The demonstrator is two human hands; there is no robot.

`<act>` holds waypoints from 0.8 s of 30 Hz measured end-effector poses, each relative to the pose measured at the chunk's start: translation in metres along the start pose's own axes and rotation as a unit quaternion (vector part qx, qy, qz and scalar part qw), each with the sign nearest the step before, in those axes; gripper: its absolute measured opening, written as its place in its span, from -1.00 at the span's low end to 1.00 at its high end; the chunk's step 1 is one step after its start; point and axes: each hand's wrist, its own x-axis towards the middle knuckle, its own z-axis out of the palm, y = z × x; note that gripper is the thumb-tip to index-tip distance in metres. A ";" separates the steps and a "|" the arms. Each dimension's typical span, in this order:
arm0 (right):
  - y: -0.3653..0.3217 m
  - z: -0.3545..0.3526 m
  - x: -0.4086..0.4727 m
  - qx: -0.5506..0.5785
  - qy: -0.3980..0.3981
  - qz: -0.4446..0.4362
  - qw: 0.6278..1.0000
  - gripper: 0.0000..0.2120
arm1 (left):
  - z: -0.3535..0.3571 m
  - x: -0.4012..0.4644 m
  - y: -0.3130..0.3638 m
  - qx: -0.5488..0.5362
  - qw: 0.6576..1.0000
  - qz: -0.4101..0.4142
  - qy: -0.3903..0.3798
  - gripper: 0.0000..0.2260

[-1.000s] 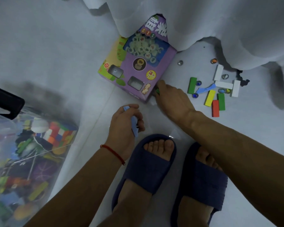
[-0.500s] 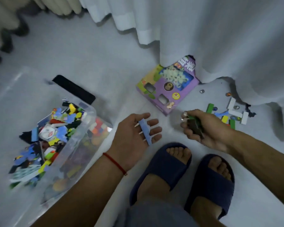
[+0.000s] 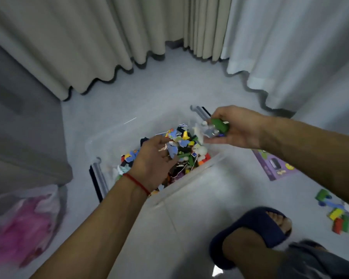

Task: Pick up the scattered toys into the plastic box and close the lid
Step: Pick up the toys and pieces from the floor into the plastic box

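Note:
The clear plastic box [image 3: 191,179] stands open on the floor, heaped with small colourful toys [image 3: 184,150]. My left hand [image 3: 152,160] hovers palm down over the heap with relaxed fingers, and a pale blue piece [image 3: 172,150] lies right at its fingertips. Over the box's far right corner, my right hand [image 3: 237,127] grips a green toy [image 3: 220,125] along with some small shiny bits. No lid can be made out.
A purple toy carton [image 3: 275,167] lies on the floor right of the box. Loose coloured blocks [image 3: 338,217] are scattered at the far right, near my slippered foot [image 3: 256,228]. A bag with pink contents [image 3: 24,224] sits lower left beside a grey cabinet [image 3: 18,127]. Curtains hang behind.
The view swung left from the carton to the box. Both hands moved over the box; my right still holds the green toy, and the blue piece has left my left hand's fingers.

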 end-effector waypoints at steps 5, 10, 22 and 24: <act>-0.010 0.028 0.009 -0.031 0.033 -0.022 0.999 -0.69 | -0.014 0.004 0.012 0.008 0.998 0.042 0.047 -0.87; -0.006 -0.005 -0.020 -0.022 0.052 -0.046 0.997 -0.63 | 0.011 0.005 -0.009 0.055 0.994 0.090 0.006 -0.85; 0.085 -0.325 -0.161 -0.436 0.377 0.051 0.815 -0.72 | 0.175 0.014 -0.165 0.335 0.913 0.023 -0.232 -0.81; 0.129 -0.376 -0.172 -0.537 0.347 0.132 0.758 -0.69 | 0.197 0.027 -0.204 0.393 0.885 0.005 -0.248 -0.81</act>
